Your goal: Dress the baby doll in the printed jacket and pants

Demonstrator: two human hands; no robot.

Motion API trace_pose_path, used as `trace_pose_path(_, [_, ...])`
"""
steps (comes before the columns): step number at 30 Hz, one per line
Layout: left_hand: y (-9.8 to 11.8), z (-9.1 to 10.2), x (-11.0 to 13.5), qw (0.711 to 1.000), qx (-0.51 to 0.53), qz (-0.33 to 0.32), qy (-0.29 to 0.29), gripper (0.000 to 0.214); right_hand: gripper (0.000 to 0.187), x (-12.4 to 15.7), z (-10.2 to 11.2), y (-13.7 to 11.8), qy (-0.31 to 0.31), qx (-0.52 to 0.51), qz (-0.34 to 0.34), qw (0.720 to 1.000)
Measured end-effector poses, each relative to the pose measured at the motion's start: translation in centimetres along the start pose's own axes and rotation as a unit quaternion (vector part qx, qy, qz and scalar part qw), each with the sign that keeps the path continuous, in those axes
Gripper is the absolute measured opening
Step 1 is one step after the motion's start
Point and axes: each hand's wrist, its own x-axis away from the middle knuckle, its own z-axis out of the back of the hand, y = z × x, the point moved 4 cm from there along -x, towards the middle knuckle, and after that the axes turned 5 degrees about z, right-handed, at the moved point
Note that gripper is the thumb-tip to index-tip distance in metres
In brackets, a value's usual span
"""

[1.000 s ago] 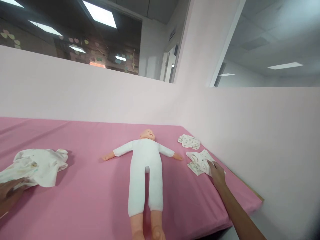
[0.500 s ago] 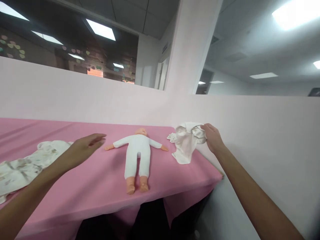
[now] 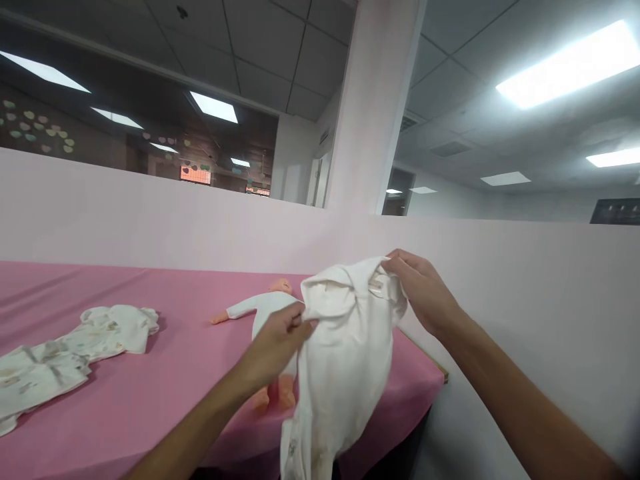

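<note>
A white baby garment (image 3: 345, 360) hangs from both my hands over the front of the table, its lower end running out of the picture. My left hand (image 3: 280, 340) pinches it by the left edge of its opening. At the upper right edge, my right hand (image 3: 420, 287) grips the cloth, and a small label shows near those fingers. Behind the garment a baby doll (image 3: 265, 307) in a white suit lies on its back. Its head, one outstretched arm and its feet show; the cloth hides much of its body and its other arm.
A pink cloth (image 3: 185, 333) covers the table. On the left lies a patterned white baby garment (image 3: 110, 330). A pale wall (image 3: 200, 233) with windows above stands along the back and right. The table's right corner (image 3: 443, 377) is near my right forearm.
My left hand has moved right, from open above the table to holding the garment. My right hand has brought the garment nearer, and it now hangs in front of the doll.
</note>
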Motion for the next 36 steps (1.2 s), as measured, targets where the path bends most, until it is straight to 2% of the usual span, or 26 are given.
trace_pose_path(2, [0.4, 2.4, 0.9, 0.998, 0.053, 0.029, 0.031, 0.031, 0.025, 0.7, 0.4, 1.6, -0.016, 0.055, -0.013, 0.998])
trace_pose_path(5, [1.3, 4.8, 2.0, 0.995, 0.054, 0.072, 0.036, 0.036, 0.02, 2.2, -0.7, 3.9, -0.111, 0.082, -0.031, 0.99])
trace_pose_path(7, [1.9, 4.6, 2.3, 0.997, 0.02, 0.075, -0.013, 0.035, 0.022, 3.9, -2.6, 4.3, -0.178, 0.055, -0.018, 0.982])
trace_pose_path(11, [2.4, 1.9, 2.7, 0.983, -0.101, 0.014, -0.156, 0.024, 0.049, 8.0, -7.5, 2.4, -0.289, -0.003, 0.055, 0.956])
trace_pose_path(14, [2.2, 1.0, 3.3, 0.96, -0.151, 0.002, -0.236, 0.021, 0.026, 9.7, -10.2, 1.6, -0.327, 0.007, 0.062, 0.943])
trace_pose_path(15, [2.0, 1.3, 3.5, 0.956, -0.166, 0.012, -0.242, 0.02, 0.018, 9.8, -10.7, 1.8, -0.335, 0.013, 0.048, 0.941])
trace_pose_path(17, [1.3, 2.3, 4.0, 0.951, -0.204, 0.043, -0.229, 0.018, 0.015, 9.8, -11.1, 2.5, -0.349, 0.018, 0.015, 0.937])
trace_pose_path(20, [0.0, 4.3, 4.7, 0.946, -0.251, 0.069, -0.195, 0.016, 0.014, 9.4, -10.6, 3.6, -0.353, 0.029, -0.01, 0.935])
trace_pose_path(25, [-2.5, 7.0, 5.8, 0.947, -0.274, 0.084, -0.143, 0.022, 0.02, 9.0, -8.9, 4.4, -0.312, 0.043, 0.028, 0.949])
trace_pose_path(27, [-3.3, 8.0, 6.0, 0.95, -0.274, 0.097, -0.117, 0.027, 0.017, 9.1, -8.5, 5.3, -0.312, 0.035, 0.012, 0.949])
trace_pose_path(31, [-3.9, 9.7, 6.4, 0.948, -0.281, 0.12, -0.088, 0.034, 0.017, 8.9, -7.9, 7.7, -0.293, 0.08, -0.048, 0.951])
trace_pose_path(36, [-4.1, 10.5, 6.4, 0.941, -0.3, 0.123, -0.093, 0.038, 0.022, 8.2, -7.9, 9.0, -0.236, 0.154, -0.002, 0.959])
